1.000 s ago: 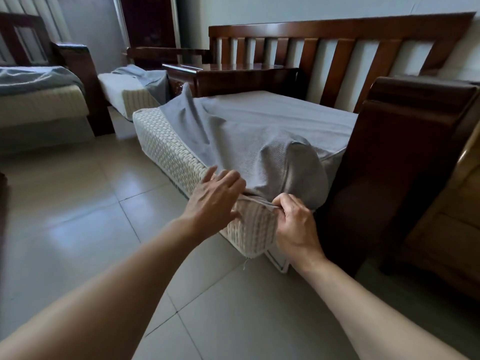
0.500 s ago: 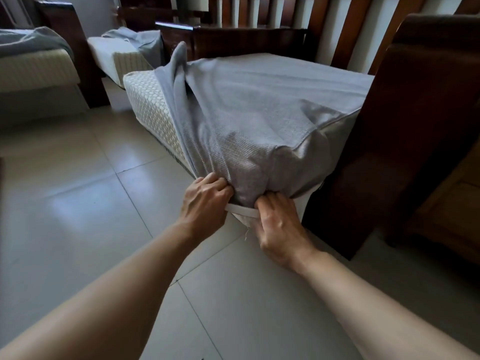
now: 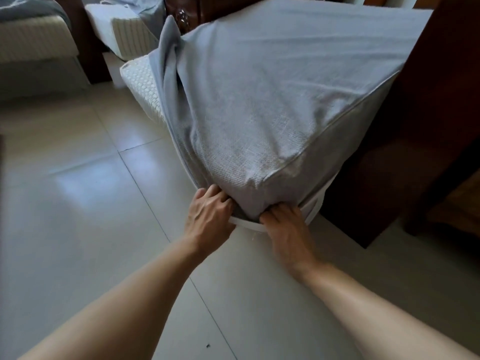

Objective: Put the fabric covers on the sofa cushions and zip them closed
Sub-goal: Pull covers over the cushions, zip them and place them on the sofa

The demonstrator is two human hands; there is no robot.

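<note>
Both hands' grip, left hand (image 3: 210, 219) and right hand (image 3: 284, 228), on grey cover (image 3: 272, 105) over white cushion (image 3: 145, 81).

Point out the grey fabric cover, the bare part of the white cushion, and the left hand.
grey fabric cover (image 3: 285, 94): head view, its flat top panel.
white cushion (image 3: 142, 81): head view, uncovered textured side at the far end.
left hand (image 3: 207, 216): head view, back of the hand, gripping the cover's edge.

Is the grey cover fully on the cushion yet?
Only partly. The grey cover wraps the near corner, where both hands grip its edge, but the white cushion is bare on the left.
</note>
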